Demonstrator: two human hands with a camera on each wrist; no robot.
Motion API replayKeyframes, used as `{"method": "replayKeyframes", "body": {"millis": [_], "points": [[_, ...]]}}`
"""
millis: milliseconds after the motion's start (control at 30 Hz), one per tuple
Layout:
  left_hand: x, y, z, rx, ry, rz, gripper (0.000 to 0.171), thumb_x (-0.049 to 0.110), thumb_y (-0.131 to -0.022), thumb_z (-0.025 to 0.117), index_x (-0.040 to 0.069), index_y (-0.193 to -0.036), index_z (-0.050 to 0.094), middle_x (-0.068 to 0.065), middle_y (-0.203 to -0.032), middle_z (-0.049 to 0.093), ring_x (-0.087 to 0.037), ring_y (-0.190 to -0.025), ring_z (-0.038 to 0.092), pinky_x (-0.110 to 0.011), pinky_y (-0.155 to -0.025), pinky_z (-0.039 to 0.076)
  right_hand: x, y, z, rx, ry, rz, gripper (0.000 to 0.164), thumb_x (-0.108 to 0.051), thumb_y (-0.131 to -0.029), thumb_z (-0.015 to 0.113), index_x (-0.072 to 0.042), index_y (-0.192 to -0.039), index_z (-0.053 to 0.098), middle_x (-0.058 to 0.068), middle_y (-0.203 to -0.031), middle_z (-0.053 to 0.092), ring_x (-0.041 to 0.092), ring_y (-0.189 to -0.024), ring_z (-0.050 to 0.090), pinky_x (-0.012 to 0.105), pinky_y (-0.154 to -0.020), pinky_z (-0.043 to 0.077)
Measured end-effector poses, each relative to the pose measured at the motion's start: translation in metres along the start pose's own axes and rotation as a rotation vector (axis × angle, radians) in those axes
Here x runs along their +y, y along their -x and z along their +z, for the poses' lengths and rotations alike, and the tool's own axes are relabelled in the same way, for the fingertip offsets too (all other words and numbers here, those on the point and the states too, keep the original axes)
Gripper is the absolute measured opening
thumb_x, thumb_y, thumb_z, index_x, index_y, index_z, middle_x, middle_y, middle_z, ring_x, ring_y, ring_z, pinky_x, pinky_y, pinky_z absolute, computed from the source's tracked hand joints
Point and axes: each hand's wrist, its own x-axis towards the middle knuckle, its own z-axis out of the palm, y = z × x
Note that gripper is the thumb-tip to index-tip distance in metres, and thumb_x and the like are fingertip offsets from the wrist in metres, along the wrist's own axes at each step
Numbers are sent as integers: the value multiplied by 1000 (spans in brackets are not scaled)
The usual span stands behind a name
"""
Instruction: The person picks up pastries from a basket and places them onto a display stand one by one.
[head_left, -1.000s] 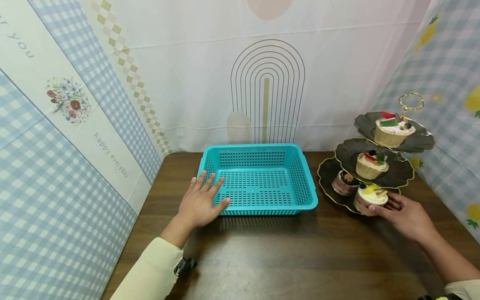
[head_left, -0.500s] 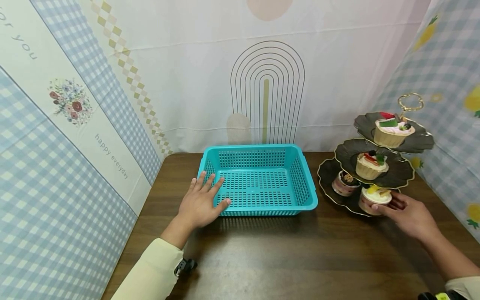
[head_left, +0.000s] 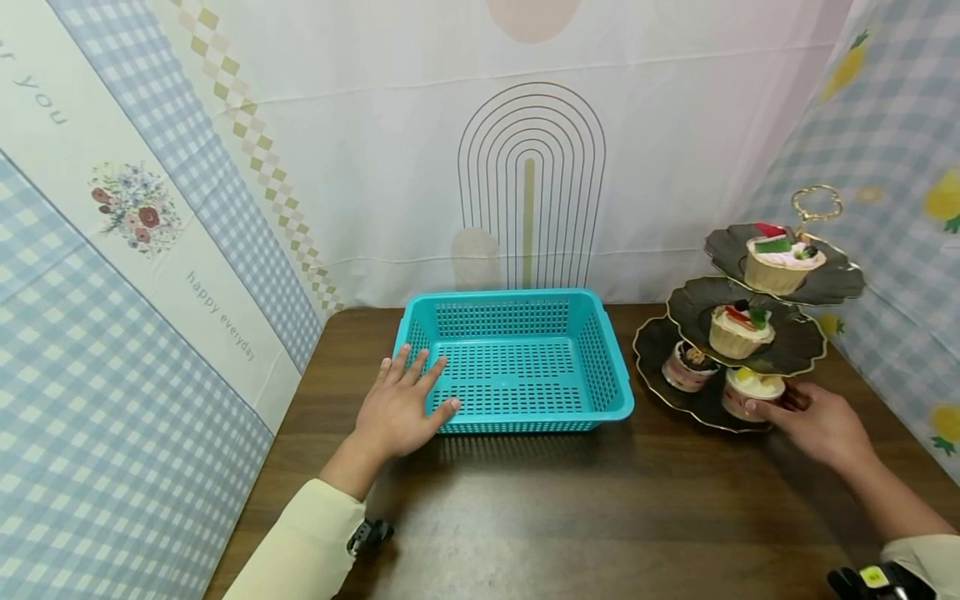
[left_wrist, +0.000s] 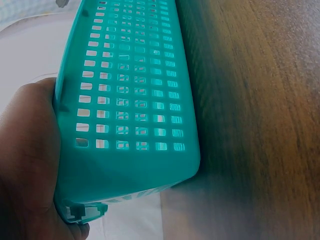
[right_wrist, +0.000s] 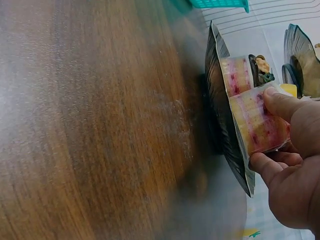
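My left hand (head_left: 401, 412) rests on the left front corner of a turquoise plastic basket (head_left: 615, 407), fingers spread and straight over the rim. At the right, my right hand (head_left: 825, 423) holds a layered dessert cup (right_wrist: 260, 120) between thumb and fingers. White cream and a yellow piece top this cup, which is on the bottom plate of a three-tiered stand (head_left: 801, 337), partly under the middle plate. Beside it on the same plate is another dessert cup (head_left: 684, 372) with a dark top. The right wrist view has the two cups close together.
On the middle plate sits a fruit-topped cupcake (head_left: 738, 340); a second cupcake (head_left: 780, 271) is on the top plate below the gold ring handle (head_left: 817, 202). A brown wooden table (head_left: 570, 517) carries everything. Patterned cloths hang behind and at both sides.
My right hand has shifted the dessert cup slightly right and back on the bottom plate, farther from the other cup. My left hand stays on the basket corner.
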Motion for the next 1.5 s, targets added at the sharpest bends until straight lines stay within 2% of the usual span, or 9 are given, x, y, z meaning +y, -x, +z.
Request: {"method": "replayKeyframes", "body": {"millis": [333,700,1033,1300,1500], "points": [[-2,1,1,6,-4,2,84,77,-100,21,23,-164,28,-11,-167,24,-33,-156,-1,-55,-124,2,0,-7,2,11,37,-44,70,-44,-96,71,20,-123,61,41,-117,61,62,-101,57,63,-71,49],[-3,3,0,8,-11,2,84,76,-100,22,23,-164,28,-11,-167,24,-34,-156,0,-56,-123,3,7,-12,5,18,42,-17,69,-42,-96,70,19,-124,58,44,-120,58,64,-102,54,66,-74,47],[-4,4,0,-7,-13,1,82,76,-100,22,24,-165,24,-12,-168,23,-31,-156,-7,-55,-124,2,5,-16,10,47,37,-50,63,-40,-94,72,16,-121,61,45,-115,59,65,-98,56,65,-69,48],[-4,3,-1,-10,-12,2,84,77,-100,19,25,-165,23,-11,-168,21,-30,-156,-8,-55,-124,2,5,-17,10,39,35,-45,63,-39,-96,70,16,-122,59,46,-118,56,66,-100,54,67,-71,47],[-4,2,-2,-7,-12,5,84,76,-100,20,24,-165,24,-11,-168,22,-31,-156,-7,-55,-124,2,5,-16,12,69,8,-55,56,-37,-95,70,13,-121,62,44,-117,58,64,-99,56,67,-71,46]]}}
